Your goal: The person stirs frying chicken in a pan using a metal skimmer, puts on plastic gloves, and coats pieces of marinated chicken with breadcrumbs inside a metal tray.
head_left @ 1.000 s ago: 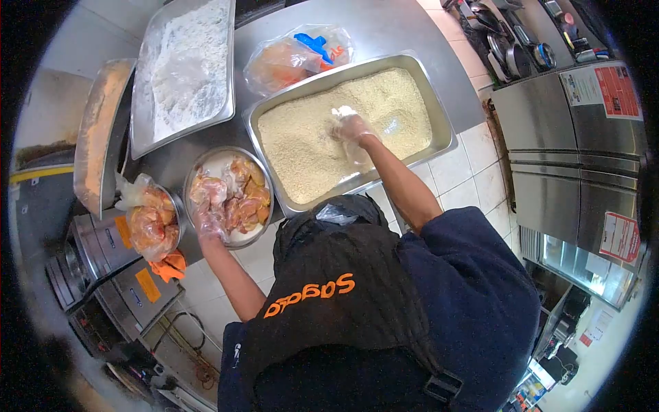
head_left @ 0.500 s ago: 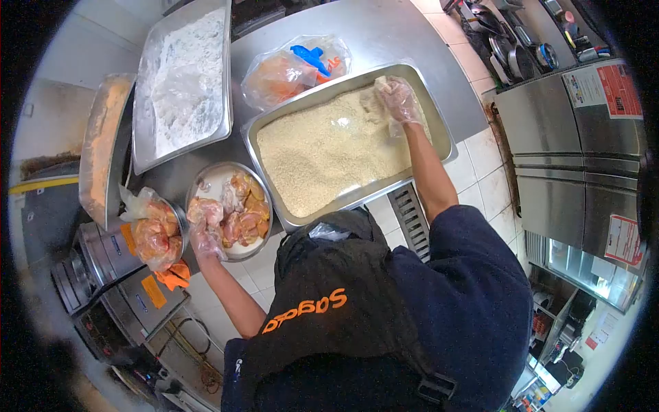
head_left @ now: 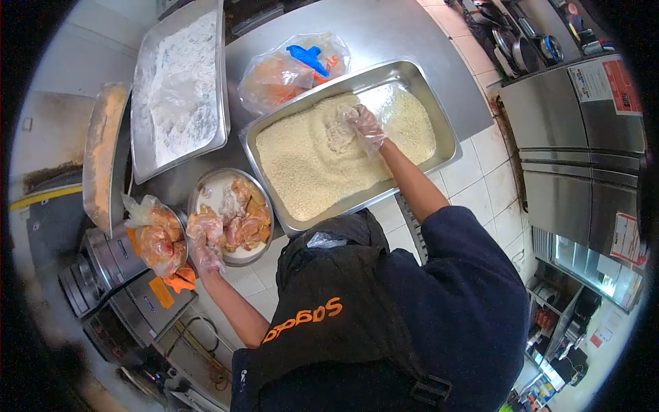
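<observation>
My left hand, in a clear plastic glove, is closed on a piece of raw chicken at the left side of a round metal bowl. More chicken pieces lie in that bowl beside a white coating or liquid. In a deep steel pan, my gloved right hand has its fingers curled down into pale breadcrumbs. The fingertips are partly hidden by the crumbs. Crumbs are heaped just left of this hand, and shiny pan bottom shows above and to its right.
A tray of white flour stands at upper left, beside a narrow container of orange-brown powder. Bagged chicken sits left of the bowl. Behind the steel pan lies a plastic bag with a blue item on it.
My right hand has moved left from the pan's far right end, pushing crumbs along and baring the pan bottom there. The left hand keeps the chicken at the bowl, nearly still.
</observation>
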Demonstrator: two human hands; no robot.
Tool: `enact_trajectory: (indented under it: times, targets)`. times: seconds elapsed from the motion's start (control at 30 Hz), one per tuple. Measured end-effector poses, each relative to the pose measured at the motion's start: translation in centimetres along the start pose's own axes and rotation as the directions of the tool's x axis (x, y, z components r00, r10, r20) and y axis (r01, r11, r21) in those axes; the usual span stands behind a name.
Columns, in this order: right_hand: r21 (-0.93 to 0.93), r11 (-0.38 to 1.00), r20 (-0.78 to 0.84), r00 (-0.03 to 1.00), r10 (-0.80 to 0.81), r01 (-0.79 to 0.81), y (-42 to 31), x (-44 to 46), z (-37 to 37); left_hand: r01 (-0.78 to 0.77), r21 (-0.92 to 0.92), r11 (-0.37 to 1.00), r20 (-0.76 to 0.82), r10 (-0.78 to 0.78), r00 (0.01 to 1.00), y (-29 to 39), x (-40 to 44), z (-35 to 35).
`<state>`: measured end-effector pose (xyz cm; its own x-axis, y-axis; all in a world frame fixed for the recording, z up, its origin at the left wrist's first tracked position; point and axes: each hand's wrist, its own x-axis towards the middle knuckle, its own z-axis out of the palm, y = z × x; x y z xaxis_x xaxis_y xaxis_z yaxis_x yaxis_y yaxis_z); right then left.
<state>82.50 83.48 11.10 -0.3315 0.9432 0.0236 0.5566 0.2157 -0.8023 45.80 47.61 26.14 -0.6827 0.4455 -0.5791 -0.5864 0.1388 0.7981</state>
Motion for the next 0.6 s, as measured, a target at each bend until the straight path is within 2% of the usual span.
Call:
enact_trajectory:
  times: [0.03, 0.07, 0.13, 0.17, 0.2, 0.23, 0.27, 0.3, 0.33, 0.37, 0.4, 0.43, 0.47, 0.5, 0.57, 0.6]
  targets:
    - [0.21, 0.978, 0.046, 0.999, -0.027, 0.016, -0.2, -0.5, 0.0, -0.089, 0.048, 0.995, 0.026, 0.088, 0.996, 0.6, -0.6, 0.9]
    - [0.206, 0.978, 0.043, 0.999, -0.028, 0.019, -1.9, -1.0, -1.2, -0.179, 0.091, 0.98, 0.056, 0.174, 0.983, 1.1, -1.1, 1.7]
    - [0.174, 0.983, 0.017, 0.998, 0.064, -0.066, -4.8, -1.4, -4.0, -0.196, 0.088, 0.977, 0.074, 0.19, 0.979, 1.8, -1.4, 2.7]
    - [0.171, 0.983, 0.024, 0.998, 0.061, -0.064, -2.8, -0.6, -4.0, -0.211, 0.093, 0.973, 0.084, 0.203, 0.975, 2.0, -1.7, 2.8]
    - [-0.135, 0.986, -0.059, 0.992, -0.108, 0.1, 1.3, 0.9, -3.6, -0.209, 0.091, 0.974, 0.073, 0.203, 0.976, 2.3, -1.8, 2.8]
    - [-0.432, 0.872, -0.085, 0.952, -0.293, 0.23, 4.0, 1.4, -3.8, -0.208, 0.173, 0.963, 0.099, 0.194, 0.976, 2.7, -1.9, 2.7]
    - [-0.014, 0.999, -0.103, 0.994, -0.037, 0.036, 2.6, 1.6, -6.3, -0.208, 0.255, 0.944, 0.124, 0.181, 0.976, 3.1, -1.6, 2.6]
    - [0.397, 0.897, 0.0, 0.978, 0.21, -0.193, 0.9, 1.5, -8.6, -0.209, 0.312, 0.927, 0.139, 0.173, 0.975, 3.3, -0.9, 2.1]
    - [0.12, 0.947, -0.112, 0.943, 0.312, -0.299, 2.5, 2.3, -9.0, -0.207, 0.316, 0.926, 0.131, 0.173, 0.976, 3.7, -1.1, 2.8]
    - [-0.333, 0.875, 0.028, 0.924, 0.38, -0.35, -0.3, 1.8, -11.2, -0.273, 0.405, 0.872, 0.206, 0.203, 0.957, 4.4, -2.1, 4.3]
    - [-0.331, 0.877, 0.036, 0.924, 0.382, -0.349, -1.1, 0.6, -11.6, -0.339, 0.486, 0.805, 0.282, 0.222, 0.933, 5.1, -3.1, 5.7]
    - [-0.412, 0.819, -0.041, 0.906, 0.421, -0.399, -1.7, -0.7, -11.8, -0.336, 0.492, 0.803, 0.277, 0.221, 0.935, 5.9, -4.2, 7.3]
    - [-0.487, 0.75, -0.124, 0.886, 0.447, -0.447, -1.7, -1.2, -12.1, -0.38, 0.595, 0.708, 0.394, 0.155, 0.906, 6.7, -5.3, 9.0]
    - [-0.491, 0.75, -0.117, 0.887, 0.447, -0.443, -1.0, -1.6, -11.8, -0.429, 0.676, 0.599, 0.493, 0.066, 0.868, 6.6, -5.9, 10.5]
    - [-0.448, 0.768, -0.148, 0.885, 0.441, -0.457, 1.4, -2.9, -10.6, -0.314, 0.406, 0.858, 0.598, 0.011, 0.802, 4.6, -5.3, 13.0]
    - [-0.448, 0.769, -0.143, 0.885, 0.443, -0.457, 1.4, -3.1, -10.4, -0.542, 0.482, 0.688, 0.683, 0.092, 0.725, 3.9, -5.5, 15.3]
